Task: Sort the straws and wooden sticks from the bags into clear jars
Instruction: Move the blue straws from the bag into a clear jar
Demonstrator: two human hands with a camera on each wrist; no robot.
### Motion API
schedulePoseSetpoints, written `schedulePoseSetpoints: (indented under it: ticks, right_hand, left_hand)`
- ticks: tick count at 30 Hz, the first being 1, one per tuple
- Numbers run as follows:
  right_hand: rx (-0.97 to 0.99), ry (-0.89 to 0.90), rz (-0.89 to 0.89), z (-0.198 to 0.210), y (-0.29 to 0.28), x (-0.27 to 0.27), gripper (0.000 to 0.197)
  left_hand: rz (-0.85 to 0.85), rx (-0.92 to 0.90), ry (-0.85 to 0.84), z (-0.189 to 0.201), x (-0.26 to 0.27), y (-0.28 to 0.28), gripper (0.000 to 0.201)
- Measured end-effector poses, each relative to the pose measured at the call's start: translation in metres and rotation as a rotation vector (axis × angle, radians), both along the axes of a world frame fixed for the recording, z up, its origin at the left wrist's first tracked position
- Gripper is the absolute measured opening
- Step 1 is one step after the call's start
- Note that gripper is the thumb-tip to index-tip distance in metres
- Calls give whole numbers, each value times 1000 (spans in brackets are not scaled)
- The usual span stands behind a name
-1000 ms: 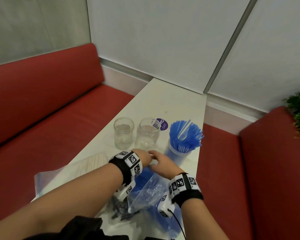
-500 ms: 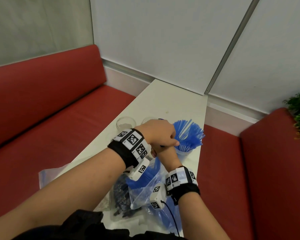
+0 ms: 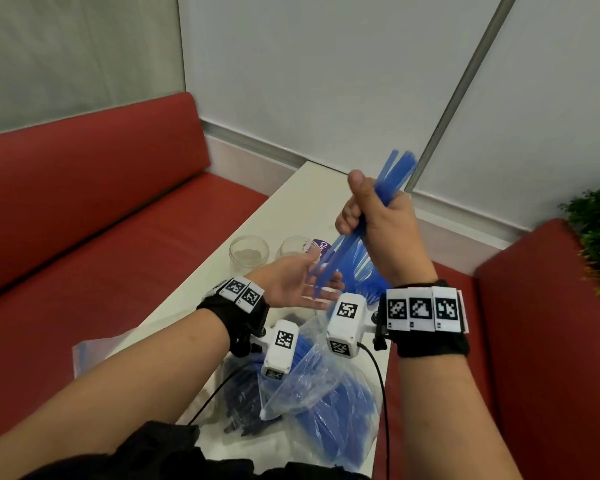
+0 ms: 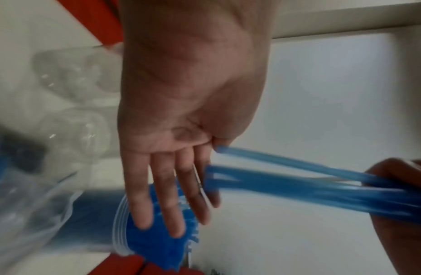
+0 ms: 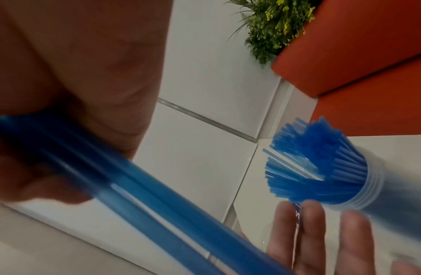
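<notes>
Item: blue straws [image 3: 368, 216], lifted from the bag [image 3: 323, 386].
Right hand [image 3: 381, 226] now fisted round the raised bunch; left hand [image 3: 291, 285] spread flat beneath; the straw-filled jar [image 5: 360, 188] likely comes next.

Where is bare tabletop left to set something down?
Bare table lies beyond the empty jars, toward the wall. Crowded: the near end under the bags, and the straw-filled jar beside both hands.

Bare white table [image 3: 312, 188] beyond two empty jars [image 3: 249, 250]; near end crowded with bags [image 3: 329, 403].
</notes>
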State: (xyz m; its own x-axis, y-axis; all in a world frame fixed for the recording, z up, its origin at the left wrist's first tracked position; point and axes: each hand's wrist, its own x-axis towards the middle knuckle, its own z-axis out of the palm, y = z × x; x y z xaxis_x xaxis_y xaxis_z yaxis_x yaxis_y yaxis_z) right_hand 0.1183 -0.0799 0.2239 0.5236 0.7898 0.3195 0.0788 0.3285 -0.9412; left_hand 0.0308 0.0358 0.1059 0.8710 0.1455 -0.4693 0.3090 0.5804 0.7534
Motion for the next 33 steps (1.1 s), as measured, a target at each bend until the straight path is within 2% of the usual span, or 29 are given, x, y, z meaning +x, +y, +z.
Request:
schedulePoseSetpoints:
  ticks: [3,6,8,10,13,15,17,20,21,23,25,27,29,33]
  right_hand:
    - [53,23,-89,-1,4,-5,45]
    - [29,15,-107,-9,3,-6,43]
    - [-25,4,-68,-10,0,-1,43]
    - [-139,-96,-16,-10,-7,10,42]
    - [-400,-347,41,-5,-22,31,32]
    - [-525,-329,146,2,-31,41,24]
    - [-561,-255,195,6,-36,45,16]
    - [-506,-205,57,7,-39,47,7]
    - [-477,-188,-20,8,-40,49,7]
    - [-444,-209,-215,8,-39,60,7]
    - [-458,-287,-431,2,-36,75,8]
    - [-511,-341,-558,-13,-30,89,8]
    - [-603,-342,-565,-35,-22,98,10]
    - [-791,-304,-484,-89,-8,101,17]
  left_hand:
    - [92,-178,-62,0,4,-10,53]
    - [192,-229,-59,2,7,-11,40]
    - [195,-274,-65,0,4,-8,31]
    - [186,-221,-57,-4,2,-7,29]
    - [228,-89,-16,-11,2,-5,21]
    - [253,-32,24,-17,1,0,18]
    - [265,5,53,-21,2,3,16]
    - [334,50,62,-24,7,4,20]
    - [350,106,78,-27,9,4,25]
    - [294,391,136,-35,8,5,31]
    - [140,778,184,-45,5,4,27]
    - [-85,1104,189,-55,1,1,20]
    - [-318,1337,172,-64,-1,-5,18]
    - [-751,1629,135,-88,-5,-23,24]
